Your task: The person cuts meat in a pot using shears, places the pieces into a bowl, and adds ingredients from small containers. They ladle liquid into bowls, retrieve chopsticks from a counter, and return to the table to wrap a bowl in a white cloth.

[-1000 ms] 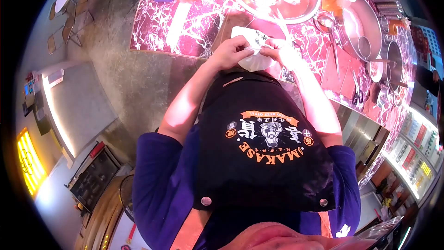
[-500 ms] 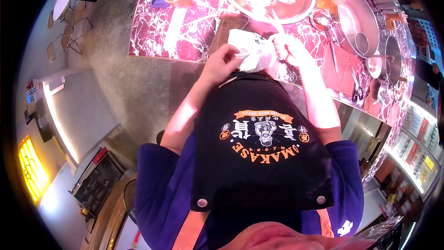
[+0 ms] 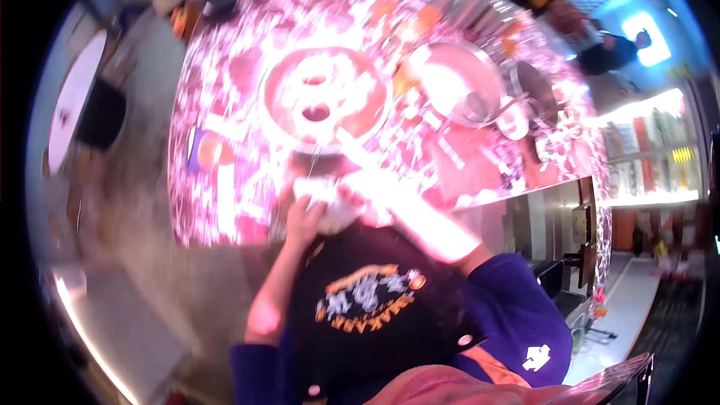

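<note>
A white plastic bag [image 3: 335,214] is in front of my apron, at the near table edge. My left hand [image 3: 304,219] is closed on its left side, fingers curled at the top. My right hand [image 3: 365,193], washed out by glare, is closed at the bag's right side. From it a long pale blade [image 3: 349,148] points up toward the pan; it looks like scissors, though blur hides the detail. Just beyond the hands is the wide round pan [image 3: 271,116], with round cups of dark liquid [image 3: 316,112] and pale food inside.
To the right are a large metal pot [image 3: 459,75] and a reddish board [image 3: 461,165] with blurred utensils. An orange cup [image 3: 215,153] stands at the left on the marbled table [image 3: 196,214]. A lit display fridge [image 3: 649,146] is at far right.
My view has swung, so the pan and table appear lower and further left, and the far side shows. Both hands remain at the bag; the blade still points toward the pan.
</note>
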Tool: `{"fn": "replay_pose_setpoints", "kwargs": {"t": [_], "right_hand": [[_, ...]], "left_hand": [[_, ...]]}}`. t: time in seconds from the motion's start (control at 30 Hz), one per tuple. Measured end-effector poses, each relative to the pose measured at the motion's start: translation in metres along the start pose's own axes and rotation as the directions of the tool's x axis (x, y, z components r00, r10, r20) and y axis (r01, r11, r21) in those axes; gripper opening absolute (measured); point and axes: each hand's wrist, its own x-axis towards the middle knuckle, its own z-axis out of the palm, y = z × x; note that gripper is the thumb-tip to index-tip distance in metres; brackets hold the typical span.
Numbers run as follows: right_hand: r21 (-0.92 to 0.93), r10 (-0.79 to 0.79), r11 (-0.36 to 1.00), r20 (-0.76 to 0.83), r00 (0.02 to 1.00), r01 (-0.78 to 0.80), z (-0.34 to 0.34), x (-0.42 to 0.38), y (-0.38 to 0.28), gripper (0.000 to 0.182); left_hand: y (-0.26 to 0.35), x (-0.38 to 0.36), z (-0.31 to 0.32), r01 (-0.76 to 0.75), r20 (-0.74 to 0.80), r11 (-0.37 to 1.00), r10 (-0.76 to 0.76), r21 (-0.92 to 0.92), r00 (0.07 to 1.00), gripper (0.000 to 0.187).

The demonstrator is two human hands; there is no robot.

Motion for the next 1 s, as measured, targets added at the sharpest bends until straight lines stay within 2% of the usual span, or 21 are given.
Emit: {"fn": "replay_pose_setpoints", "kwargs": {"t": [0.03, 0.07, 0.1, 0.17, 0.23, 0.3, 0.37, 0.4, 0.47, 0.53, 0.57, 0.63, 0.67, 0.7, 0.73, 0.77, 0.83, 0.87, 0.9, 0.93, 1.0], "right_hand": [[-0.174, 0.116, 0.977, -0.066, 0.991, -0.126, 0.004, 0.006, -0.006, 0.016], [-0.171, 0.309, 0.938, 0.017, 0.951, -0.302, 0.021, 0.011, -0.035, 0.017], [-0.126, 0.249, 0.965, 0.143, 0.958, -0.232, 0.022, 0.007, -0.041, 0.022], [-0.130, 0.272, 0.959, 0.153, 0.950, -0.254, 0.026, 0.012, -0.036, 0.025], [-0.049, 0.314, 0.949, 0.078, 0.946, -0.311, 0.017, 0.017, -0.031, 0.024], [0.013, 0.309, 0.951, 0.069, 0.949, -0.310, 0.008, 0.020, -0.032, 0.022], [-0.005, 0.296, 0.955, -0.090, 0.951, -0.297, 0.005, 0.018, -0.039, 0.019], [0.015, 0.250, 0.968, -0.190, 0.949, -0.252, 0.008, 0.019, -0.038, 0.017], [0.017, 0.271, 0.961, -0.260, 0.927, -0.276, 0.006, 0.017, -0.044, 0.017], [0.003, 0.359, 0.925, -0.327, 0.874, -0.379, -0.021, 0.031, -0.025, 0.018], [0.060, 0.439, 0.897, -0.225, 0.870, -0.438, -0.055, 0.051, 0.007, 0.021], [0.078, 0.441, 0.897, -0.199, 0.875, -0.435, -0.041, 0.040, -0.005, 0.028], [0.042, 0.419, 0.906, -0.235, 0.877, -0.421, -0.038, 0.042, -0.004, 0.027], [0.050, 0.451, 0.892, -0.146, 0.880, -0.449, -0.038, 0.040, -0.011, 0.026], [0.051, 0.455, 0.890, -0.146, 0.878, -0.453, -0.045, 0.042, -0.009, 0.025], [0.094, 0.443, 0.897, -0.211, 0.871, -0.433, -0.036, 0.040, -0.011, 0.020], [0.075, 0.338, 0.941, -0.292, 0.895, -0.331, -0.023, 0.031, -0.027, 0.017], [0.055, 0.231, 0.973, -0.313, 0.921, -0.226, -0.025, 0.031, -0.022, 0.018], [0.039, 0.126, 0.992, -0.337, 0.933, -0.120, -0.026, 0.029, -0.014, 0.020], [-0.089, 0.031, 0.994, -0.285, 0.958, -0.058, -0.022, 0.020, -0.018, 0.021], [-0.154, 0.078, 0.982, -0.221, 0.972, -0.113, -0.007, 0.000, -0.036, 0.021]], "left_hand": [[-0.001, 0.003, 0.003, 0.103, -0.027, 0.993, -0.105, -0.055, 0.994, 0.019], [0.006, 0.005, 0.004, 0.146, -0.024, 0.988, -0.147, -0.049, 0.989, 0.019], [0.010, 0.006, 0.002, 0.202, -0.030, 0.979, -0.204, -0.040, 0.979, 0.019], [0.006, 0.001, 0.008, 0.239, -0.017, 0.860, -0.276, -0.450, 0.961, 0.015], [0.002, -0.008, -0.004, 0.245, -0.010, 0.848, -0.282, -0.471, 0.959, 0.011], [0.004, -0.017, -0.017, 0.371, 0.062, 0.639, -0.451, -0.674, 0.890, 0.007], [-0.024, -0.027, -0.022, 0.294, 0.086, 0.574, -0.361, -0.765, 0.929, 0.004], [-0.033, -0.033, -0.023, 0.276, 0.039, 0.492, -0.438, -0.826, 0.898, 0.003], [-0.025, -0.039, -0.027, 0.232, 0.010, 0.308, -0.583, -0.923, 0.812, 0.007], [-0.051, -0.035, -0.024, 0.238, 0.036, 0.286, -0.567, -0.928, 0.823, 0.010], [-0.070, -0.043, -0.028, 0.241, 0.052, 0.268, -0.561, -0.933, 0.826, 0.014], [-0.085, -0.044, -0.029, 0.234, 0.039, 0.335, -0.499, -0.913, 0.866, 0.025], [-0.080, -0.046, -0.027, 0.220, 0.009, 0.327, -0.541, -0.919, 0.841, 0.026], [-0.064, -0.048, -0.026, 0.197, -0.003, 0.288, -0.572, -0.937, 0.821, 0.025], [-0.060, -0.048, -0.026, 0.210, 0.012, 0.270, -0.587, -0.940, 0.809, 0.024], [-0.058, -0.049, -0.027, 0.223, 0.030, 0.253, -0.596, -0.941, 0.802, 0.022], [-0.063, -0.045, -0.024, 0.164, -0.050, 0.301, -0.594, -0.939, 0.803, 0.016], [-0.042, -0.045, -0.030, 0.138, -0.067, 0.348, -0.517, -0.927, 0.853, 0.012], [-0.023, -0.044, -0.034, 0.127, -0.079, 0.354, -0.515, -0.927, 0.854, 0.012], [-0.001, -0.041, -0.035, 0.167, -0.068, 0.465, -0.449, -0.869, 0.891, 0.012], [0.001, -0.037, -0.032, 0.232, 0.049, 0.607, -0.303, -0.760, 0.952, 0.014]]}}
